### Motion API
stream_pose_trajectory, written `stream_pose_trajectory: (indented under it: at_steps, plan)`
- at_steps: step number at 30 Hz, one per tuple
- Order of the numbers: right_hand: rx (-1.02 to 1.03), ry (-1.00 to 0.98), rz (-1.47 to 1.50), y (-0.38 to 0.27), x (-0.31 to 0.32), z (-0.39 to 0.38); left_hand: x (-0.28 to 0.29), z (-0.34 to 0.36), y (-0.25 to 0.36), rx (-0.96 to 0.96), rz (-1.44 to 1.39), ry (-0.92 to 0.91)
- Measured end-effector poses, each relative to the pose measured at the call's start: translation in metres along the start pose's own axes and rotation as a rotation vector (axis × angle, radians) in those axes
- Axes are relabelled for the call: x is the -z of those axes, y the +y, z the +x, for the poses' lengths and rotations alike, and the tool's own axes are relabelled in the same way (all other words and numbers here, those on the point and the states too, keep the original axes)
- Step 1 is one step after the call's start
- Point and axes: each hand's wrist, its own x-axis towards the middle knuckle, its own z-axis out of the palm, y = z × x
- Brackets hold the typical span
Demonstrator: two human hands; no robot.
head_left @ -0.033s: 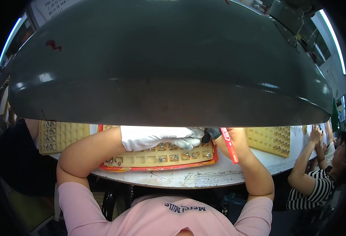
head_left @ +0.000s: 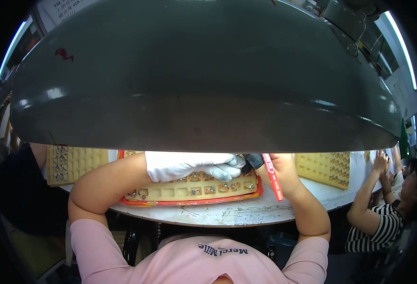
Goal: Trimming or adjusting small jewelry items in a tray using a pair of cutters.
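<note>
From my feed, a big grey lamp shade fills most of the view, so I see only the strip of table below it. My left hand, in a white glove, lies across the middle compartment tray, its fingers curled together around a small dark part. My right hand is closed around a red marker pen, which points down toward the table's edge. The tray sits on a red base, and several of its cells hold small metal rings; others look empty. A second tray to the left has a few rings, and a third tray lies to the right. A person's hand reaches in at the far right.
</note>
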Motion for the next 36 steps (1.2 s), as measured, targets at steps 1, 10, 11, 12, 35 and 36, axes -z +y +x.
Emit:
stream_pose_trajectory:
  at_steps: [1,10,11,12,35,36]
  plan:
    - [-0.005,-0.048,-0.024,-0.001,0.001,-0.001,-0.003,-0.001,0.0,0.0,-0.029,0.064]
    - [0.273,0.121,-0.323,-0.003,-0.005,0.006,0.005,0.0,-0.005,-0.106,-0.09,0.102]
    - [0.296,0.166,-0.3,-0.004,-0.007,0.007,0.005,0.0,-0.006,-0.107,-0.09,0.1]
    - [0.32,0.173,-0.318,-0.001,-0.008,0.006,0.005,0.0,-0.006,-0.099,-0.122,0.101]
    - [-0.48,-0.159,0.468,-0.017,-0.006,0.003,0.007,-0.007,-0.012,-0.375,0.906,0.234]
    - [-0.539,-0.128,0.49,-0.02,-0.006,0.004,0.004,-0.007,-0.006,-0.305,0.874,0.226]
